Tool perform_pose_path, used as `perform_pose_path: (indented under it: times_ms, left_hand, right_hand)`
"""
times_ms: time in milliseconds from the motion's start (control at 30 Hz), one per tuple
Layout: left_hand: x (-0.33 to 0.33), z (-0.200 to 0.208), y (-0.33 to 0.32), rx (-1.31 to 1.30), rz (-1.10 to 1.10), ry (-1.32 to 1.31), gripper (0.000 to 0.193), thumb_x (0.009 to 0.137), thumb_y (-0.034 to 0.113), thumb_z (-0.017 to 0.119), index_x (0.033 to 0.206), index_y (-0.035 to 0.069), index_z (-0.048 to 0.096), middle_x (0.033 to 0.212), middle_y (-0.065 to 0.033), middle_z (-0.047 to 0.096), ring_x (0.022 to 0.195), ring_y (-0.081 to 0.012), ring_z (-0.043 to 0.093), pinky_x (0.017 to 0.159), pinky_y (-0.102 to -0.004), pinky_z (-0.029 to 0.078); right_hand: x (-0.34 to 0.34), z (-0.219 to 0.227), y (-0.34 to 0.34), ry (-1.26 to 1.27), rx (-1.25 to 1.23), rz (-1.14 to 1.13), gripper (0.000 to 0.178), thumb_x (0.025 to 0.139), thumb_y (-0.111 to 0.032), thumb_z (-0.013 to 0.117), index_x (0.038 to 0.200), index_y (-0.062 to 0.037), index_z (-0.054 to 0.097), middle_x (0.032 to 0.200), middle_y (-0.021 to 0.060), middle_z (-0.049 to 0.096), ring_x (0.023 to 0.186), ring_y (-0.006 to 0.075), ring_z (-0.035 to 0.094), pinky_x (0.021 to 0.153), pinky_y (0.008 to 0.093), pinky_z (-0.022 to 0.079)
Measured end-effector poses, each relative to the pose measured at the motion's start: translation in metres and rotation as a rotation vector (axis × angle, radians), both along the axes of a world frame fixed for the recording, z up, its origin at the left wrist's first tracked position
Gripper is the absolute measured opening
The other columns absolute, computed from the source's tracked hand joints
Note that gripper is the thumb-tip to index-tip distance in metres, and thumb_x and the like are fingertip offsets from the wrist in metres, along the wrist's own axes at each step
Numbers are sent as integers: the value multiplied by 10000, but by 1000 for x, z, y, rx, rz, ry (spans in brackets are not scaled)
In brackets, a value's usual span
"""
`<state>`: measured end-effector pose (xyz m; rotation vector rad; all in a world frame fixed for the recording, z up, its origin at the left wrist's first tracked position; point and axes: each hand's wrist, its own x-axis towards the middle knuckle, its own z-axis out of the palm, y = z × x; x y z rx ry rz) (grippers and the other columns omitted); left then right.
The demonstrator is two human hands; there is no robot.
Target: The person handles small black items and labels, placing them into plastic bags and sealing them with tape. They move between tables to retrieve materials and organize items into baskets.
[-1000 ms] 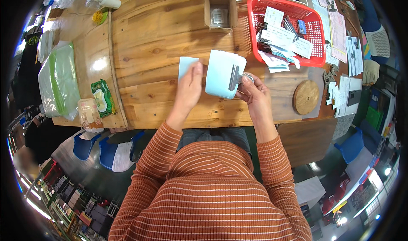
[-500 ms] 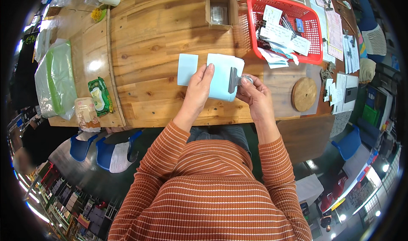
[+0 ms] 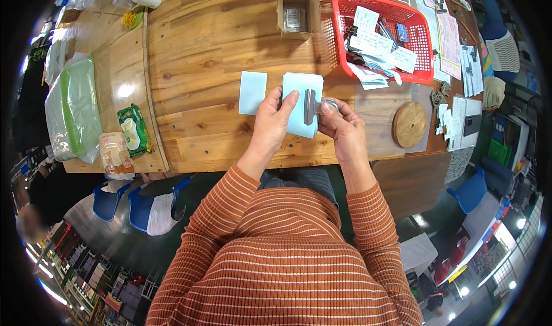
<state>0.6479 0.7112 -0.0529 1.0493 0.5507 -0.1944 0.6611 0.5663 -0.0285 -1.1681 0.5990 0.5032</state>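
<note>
A stack of pale blue paper slips (image 3: 298, 119) is held above the wooden table. My left hand (image 3: 273, 119) grips it by the left edge, thumb on top and fingers underneath. A silver bulldog clip (image 3: 310, 107) lies over the stack's right side. My right hand (image 3: 344, 124) is closed on the clip's rounded handles, pinching them between thumb and fingers. Whether the clip's jaws press on the paper cannot be made out. One loose pale blue slip (image 3: 253, 93) lies flat on the table, just left of the stack.
A red plastic basket (image 3: 339, 24) with papers and clips stands at the far right, beside an open cardboard box (image 3: 313, 15). A round wooden disc (image 3: 409, 124) lies right of my hands. Green wipes pack (image 3: 134, 131) and plastic bag (image 3: 75, 110) are at left.
The clip has shifted slightly left, further over the stack. The stack's edges look more even, and my left thumb has slid a little right across it.
</note>
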Motion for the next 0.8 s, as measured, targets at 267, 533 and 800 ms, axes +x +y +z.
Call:
perform_pose_path:
  times_ms: [267, 533, 800]
  left_hand:
    - [20, 19, -3, 18, -2, -22, 325, 950, 231, 522, 1201, 27, 500, 1110, -57, 574, 1007, -114, 535, 832, -281, 464]
    - [14, -70, 76, 1295, -20, 41, 386, 809, 179, 660, 1137, 13, 541, 1101, -167, 543, 1074, -318, 483, 926, -412, 385]
    - [5, -69, 64, 1237, 14, 305, 485, 718, 231, 761, 1085, -7, 554, 1076, -171, 533, 1030, -348, 492, 910, -407, 391]
  right_hand:
    - [38, 51, -24, -175, -225, 79, 363, 804, -142, 710, 1108, 3, 576, 840, 16, 625, 730, 61, 572, 631, 201, 481]
    - [328, 94, -137, -844, -822, 428, 372, 813, -180, 676, 1107, 19, 567, 968, 113, 643, 862, 149, 608, 767, 266, 486]
    - [421, 25, -89, -855, -1085, 1104, 418, 670, -217, 770, 1030, -32, 666, 894, 126, 678, 789, 198, 634, 707, 306, 492]
